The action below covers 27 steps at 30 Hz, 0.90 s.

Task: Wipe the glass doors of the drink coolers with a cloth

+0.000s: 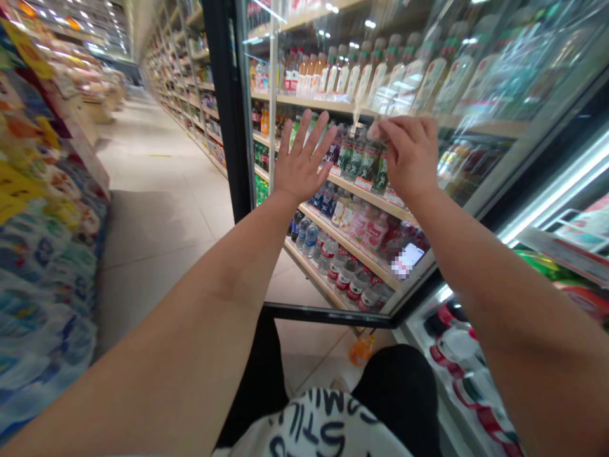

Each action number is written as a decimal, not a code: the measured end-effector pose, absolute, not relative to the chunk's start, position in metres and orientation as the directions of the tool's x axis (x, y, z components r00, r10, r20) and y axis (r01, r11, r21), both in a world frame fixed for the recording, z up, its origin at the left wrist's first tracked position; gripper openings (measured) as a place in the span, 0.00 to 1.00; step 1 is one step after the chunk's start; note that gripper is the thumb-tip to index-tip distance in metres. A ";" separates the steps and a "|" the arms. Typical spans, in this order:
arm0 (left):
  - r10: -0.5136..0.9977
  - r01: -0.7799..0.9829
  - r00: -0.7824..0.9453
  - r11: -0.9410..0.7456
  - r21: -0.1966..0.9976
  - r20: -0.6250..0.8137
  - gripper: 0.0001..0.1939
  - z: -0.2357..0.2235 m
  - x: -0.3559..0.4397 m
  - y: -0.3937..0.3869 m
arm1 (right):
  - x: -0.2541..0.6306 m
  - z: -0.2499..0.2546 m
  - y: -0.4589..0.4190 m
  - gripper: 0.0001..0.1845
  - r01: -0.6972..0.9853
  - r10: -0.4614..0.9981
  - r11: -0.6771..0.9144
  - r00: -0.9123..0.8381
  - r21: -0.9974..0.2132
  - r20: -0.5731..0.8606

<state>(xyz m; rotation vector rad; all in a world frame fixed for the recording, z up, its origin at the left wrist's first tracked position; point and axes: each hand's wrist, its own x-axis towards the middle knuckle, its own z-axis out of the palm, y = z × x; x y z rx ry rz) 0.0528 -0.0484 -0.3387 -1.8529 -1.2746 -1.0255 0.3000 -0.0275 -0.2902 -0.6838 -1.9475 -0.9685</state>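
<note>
My left hand (302, 158) is raised with its fingers spread apart, holding nothing, in front of a refrigerated shelf unit with a glass door (428, 57). My right hand (412, 155) is curled over the neck of a green-labelled bottle (368, 162), one of a row on a wooden-toned shelf (361, 197). Its fingers hide the bottle's top. I cannot tell how the glass lies between my hands and the bottles. Rows of clear water bottles with red labels (347, 279) stand on the shelf below.
A long supermarket aisle (157, 216) runs off to the left, with stacked packaged goods (42, 285) along its near side. An orange bottle (362, 350) lies on the floor tiles. Red-and-white packages (461, 362) sit low on the right.
</note>
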 end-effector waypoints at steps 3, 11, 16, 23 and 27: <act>0.441 0.941 0.226 -0.328 -0.078 0.869 0.33 -0.338 0.053 -0.050 | 0.298 -0.293 -0.028 0.23 0.720 0.059 0.551 -0.538 0.422 0.841; 0.426 0.955 0.225 -0.275 -0.112 0.876 0.33 -0.340 0.052 -0.046 | 0.293 -0.288 -0.028 0.22 0.748 0.082 0.554 -0.486 0.366 0.870; 0.412 0.944 0.248 -0.306 -0.123 0.877 0.33 -0.340 0.052 -0.049 | 0.290 -0.302 -0.030 0.21 0.680 0.069 0.584 -0.587 0.445 0.807; 0.408 0.956 0.228 -0.269 -0.122 0.884 0.35 -0.341 0.052 -0.049 | 0.291 -0.277 -0.025 0.24 0.770 0.133 0.555 -0.455 0.314 0.880; 0.427 0.954 0.215 -0.282 -0.096 0.878 0.36 -0.340 0.053 -0.048 | 0.287 -0.288 -0.028 0.24 0.711 0.127 0.597 -0.542 0.373 0.830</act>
